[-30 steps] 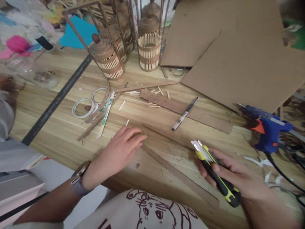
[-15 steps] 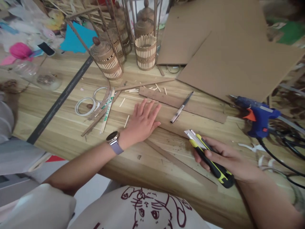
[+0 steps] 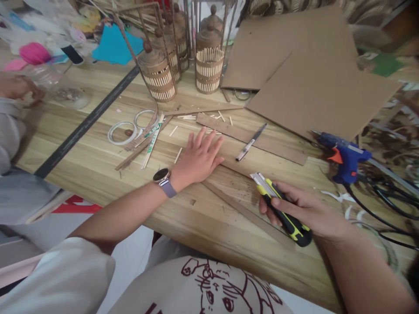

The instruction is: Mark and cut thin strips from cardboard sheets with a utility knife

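Observation:
My left hand [image 3: 200, 157] lies flat with fingers spread, over the near end of a thin cardboard strip [image 3: 248, 209] on the wooden table. My right hand [image 3: 304, 207] is wrapped around a yellow and black utility knife [image 3: 284, 213], its blade out and pointing up and left. Beyond my left fingers lies a wider cardboard strip [image 3: 255, 141], with a pen [image 3: 251, 142] resting across it. Small pale sticks [image 3: 186, 117] are scattered beside that strip. The palm side of my left hand is hidden.
A blue glue gun [image 3: 343, 152] with a black cord sits at the right. Large cardboard sheets [image 3: 314, 83] cover the back right. Small stick lanterns [image 3: 157, 74] stand at the back. Tape rolls [image 3: 122, 133] lie left, near a black strip [image 3: 88, 120]. Another person's hand [image 3: 19, 87] is at far left.
The view has shifted slightly. The other person's hand has come further into sight at the left. My hands keep nearly the same pose, the knife still held in my right.

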The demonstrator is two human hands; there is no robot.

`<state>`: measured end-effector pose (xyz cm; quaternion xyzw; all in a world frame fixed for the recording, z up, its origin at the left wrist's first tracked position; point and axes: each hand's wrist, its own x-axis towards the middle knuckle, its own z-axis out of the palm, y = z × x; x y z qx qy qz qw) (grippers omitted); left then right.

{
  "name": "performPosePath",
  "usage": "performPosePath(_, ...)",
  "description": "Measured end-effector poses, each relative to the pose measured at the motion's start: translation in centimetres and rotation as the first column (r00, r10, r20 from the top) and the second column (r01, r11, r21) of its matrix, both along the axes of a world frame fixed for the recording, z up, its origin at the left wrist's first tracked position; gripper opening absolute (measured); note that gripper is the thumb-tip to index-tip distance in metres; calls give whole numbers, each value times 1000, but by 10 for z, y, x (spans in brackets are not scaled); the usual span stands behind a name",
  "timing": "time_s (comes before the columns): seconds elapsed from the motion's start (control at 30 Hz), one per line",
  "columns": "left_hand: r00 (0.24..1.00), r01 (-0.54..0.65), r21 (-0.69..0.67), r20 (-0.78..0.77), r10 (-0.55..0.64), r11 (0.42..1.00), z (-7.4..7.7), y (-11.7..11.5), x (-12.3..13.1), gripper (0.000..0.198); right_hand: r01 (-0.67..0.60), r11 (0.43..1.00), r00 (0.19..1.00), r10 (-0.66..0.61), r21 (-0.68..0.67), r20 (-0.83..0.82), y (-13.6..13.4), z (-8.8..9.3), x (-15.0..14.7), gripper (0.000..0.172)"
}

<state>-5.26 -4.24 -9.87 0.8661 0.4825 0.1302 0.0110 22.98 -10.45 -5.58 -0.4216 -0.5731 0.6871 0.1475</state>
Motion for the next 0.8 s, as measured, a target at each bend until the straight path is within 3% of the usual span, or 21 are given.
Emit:
performPosePath(0.1,1000,-1,-5,-6,1,1000,1,-1,1,59,-61,996,995,55,67,88,-2,9,-12,37)
performPosePath(0.2,1000,4,3,3,-4,1000,1,-1,2,58,-147,969,956,88,199,281,-7,20,-34,33)
performPosePath(0.43,999,-4,-7,39,4,1000,-2,0,2,59,-338,840,785,2,426,619,-14,22,-82,14)
performPosePath(0.67,998,1,-40,56,1,999,-1,1,3,58,-476,777,648,-6,412,761,-13,22,-90,12)
performPosePath(0.8,999,8,-37,54,-6,999,0,1,3,58,-524,757,618,21,391,786,-12,21,-91,13)
